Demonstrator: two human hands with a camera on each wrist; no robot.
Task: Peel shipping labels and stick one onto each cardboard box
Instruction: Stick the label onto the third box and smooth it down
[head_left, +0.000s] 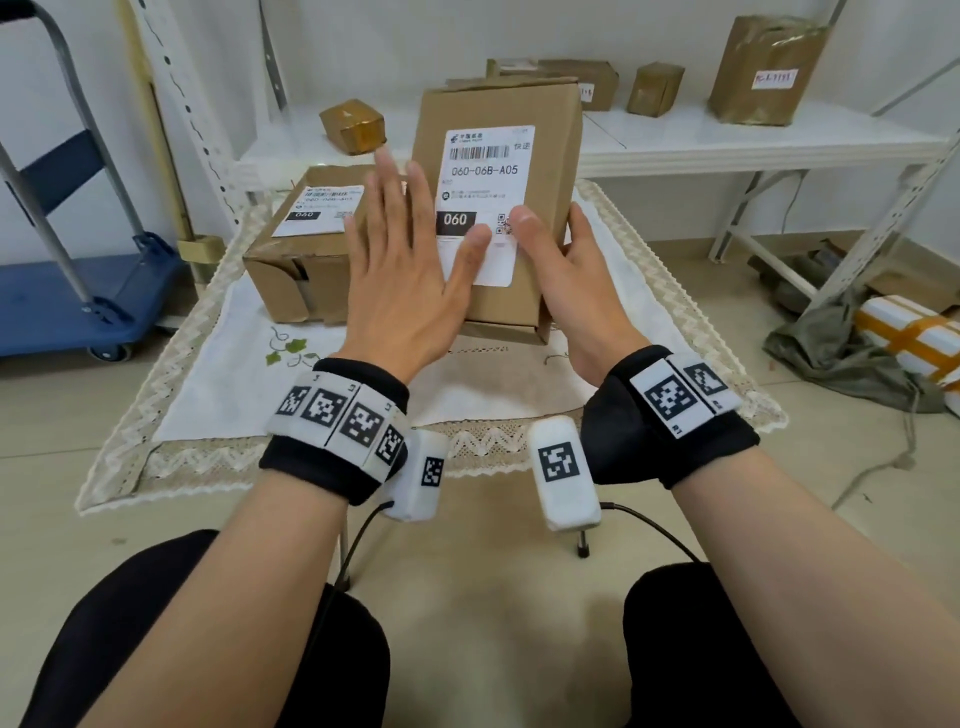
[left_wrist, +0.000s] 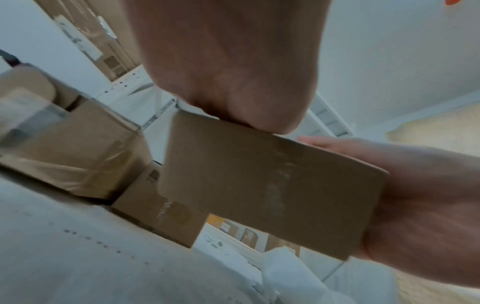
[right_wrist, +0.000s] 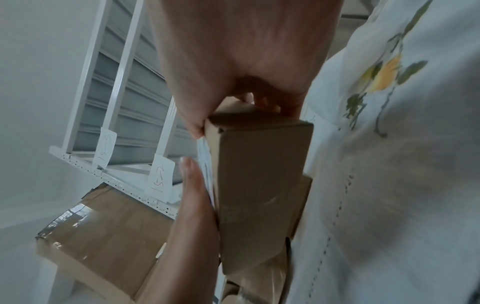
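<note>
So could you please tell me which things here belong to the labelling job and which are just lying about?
Part of the job:
- upright box, gripped by the right hand
- its shipping label, pressed by the open left hand
- flat labelled box

Lying about:
- shelf parcels
- blue trolley
- embroidered tablecloth

left hand (head_left: 400, 270) covers part of the shipping label (head_left: 485, 202).
</note>
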